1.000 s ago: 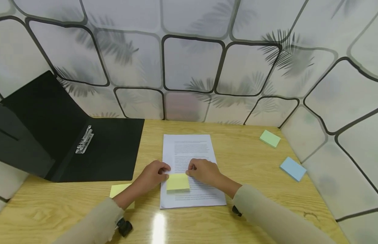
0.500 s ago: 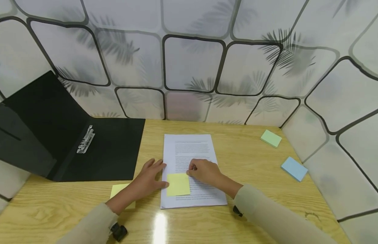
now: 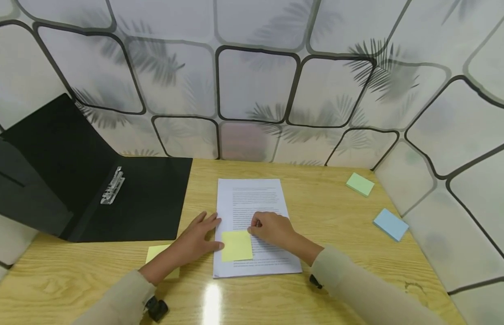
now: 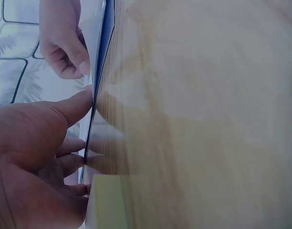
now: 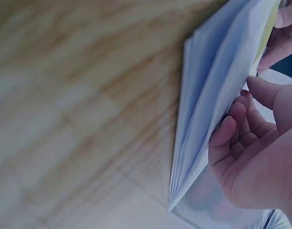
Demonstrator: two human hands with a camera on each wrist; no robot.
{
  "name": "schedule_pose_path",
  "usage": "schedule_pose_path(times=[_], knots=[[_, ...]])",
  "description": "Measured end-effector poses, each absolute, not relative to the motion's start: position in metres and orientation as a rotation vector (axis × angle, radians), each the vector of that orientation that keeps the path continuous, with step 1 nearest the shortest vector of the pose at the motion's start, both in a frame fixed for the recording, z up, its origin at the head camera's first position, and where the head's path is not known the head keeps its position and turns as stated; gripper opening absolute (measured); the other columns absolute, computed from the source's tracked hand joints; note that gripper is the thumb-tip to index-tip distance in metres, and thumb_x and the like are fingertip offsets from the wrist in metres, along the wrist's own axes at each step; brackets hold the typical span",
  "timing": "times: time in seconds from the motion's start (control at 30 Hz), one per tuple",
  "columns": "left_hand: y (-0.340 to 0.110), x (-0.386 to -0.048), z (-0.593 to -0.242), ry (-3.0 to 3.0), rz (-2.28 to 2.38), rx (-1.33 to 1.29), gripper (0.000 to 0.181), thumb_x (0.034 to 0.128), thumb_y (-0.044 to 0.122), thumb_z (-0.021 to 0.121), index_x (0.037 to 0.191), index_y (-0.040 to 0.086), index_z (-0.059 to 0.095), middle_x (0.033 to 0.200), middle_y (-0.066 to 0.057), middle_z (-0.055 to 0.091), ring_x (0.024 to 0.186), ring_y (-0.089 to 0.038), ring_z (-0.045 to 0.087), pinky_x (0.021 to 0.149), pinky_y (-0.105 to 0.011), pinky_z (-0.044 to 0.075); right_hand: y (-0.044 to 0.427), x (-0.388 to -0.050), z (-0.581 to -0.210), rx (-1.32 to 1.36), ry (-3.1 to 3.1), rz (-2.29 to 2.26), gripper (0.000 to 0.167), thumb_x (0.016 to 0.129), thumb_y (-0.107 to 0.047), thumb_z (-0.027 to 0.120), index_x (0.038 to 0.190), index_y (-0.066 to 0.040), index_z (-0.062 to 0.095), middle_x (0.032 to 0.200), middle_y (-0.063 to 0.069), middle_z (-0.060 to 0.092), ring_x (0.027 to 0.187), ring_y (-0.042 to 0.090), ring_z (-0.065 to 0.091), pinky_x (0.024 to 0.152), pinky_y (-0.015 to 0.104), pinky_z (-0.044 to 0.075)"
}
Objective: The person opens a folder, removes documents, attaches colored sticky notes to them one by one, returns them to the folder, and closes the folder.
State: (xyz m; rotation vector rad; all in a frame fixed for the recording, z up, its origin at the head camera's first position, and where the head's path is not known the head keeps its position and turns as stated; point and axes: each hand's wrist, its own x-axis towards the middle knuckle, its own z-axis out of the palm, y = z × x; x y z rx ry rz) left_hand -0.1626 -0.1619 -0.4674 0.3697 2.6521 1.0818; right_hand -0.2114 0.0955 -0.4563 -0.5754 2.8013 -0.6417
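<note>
A yellow sticky note (image 3: 237, 246) lies on the lower left of a stack of printed paper (image 3: 258, 198). My left hand (image 3: 197, 239) rests at the stack's left edge, fingers spread, with its thumb tip at the note's left edge. With curled fingers, my right hand (image 3: 272, 228) pinches the note's upper right corner between thumb and forefinger. In the right wrist view, the right hand (image 5: 260, 148) lies over the stack (image 5: 217, 90), whose sheets fan apart at the edge. From the left wrist, the left hand's thumb (image 4: 79, 107) shows against the paper edge.
An open black folder (image 3: 154, 198) with a metal clip (image 3: 113, 186) stands at the left. A yellow sticky pad (image 3: 156, 253) is partly hidden beneath the left forearm. Green (image 3: 360, 184) and blue sticky pads (image 3: 391, 225) lie at the right. A patterned wall (image 3: 256, 90) borders the wooden table.
The left hand has let go of the note's upper left corner and spread its fingers, shifting slightly left. The note's lower edge has come down flat on the paper. The right hand stays put.
</note>
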Motion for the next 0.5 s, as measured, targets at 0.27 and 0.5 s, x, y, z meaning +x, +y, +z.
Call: schedule_pose_path(times=[0.27,0.5], knots=[[-0.164,-0.161,-0.464,2.629,1.079,0.379,0.078,0.0922,0.032,0.075,0.155,0.006,0.037,0.167,-0.009,0.023,0.155,-0.041,0.002,0.116,-0.068,0.023,0.145,-0.220,-0.450,-0.457,2.777,-0.902,0.022,0.099,-0.036,0.065,0.111,-0.018,0.072,0.102,-0.004,0.068,0.089,0.014,0.060,0.078,0.035,0.050],[-0.162,-0.161,-0.462,2.605,1.097,0.379,0.077,0.0932,0.031,0.074,0.156,0.005,0.037,0.167,-0.010,0.022,0.155,-0.041,0.001,0.116,-0.068,0.022,0.255,-0.233,-0.441,-0.484,2.853,-0.958,0.058,0.102,-0.039,0.059,0.146,-0.002,0.049,0.145,0.023,0.051,0.131,0.043,0.048,0.102,0.059,0.044]])
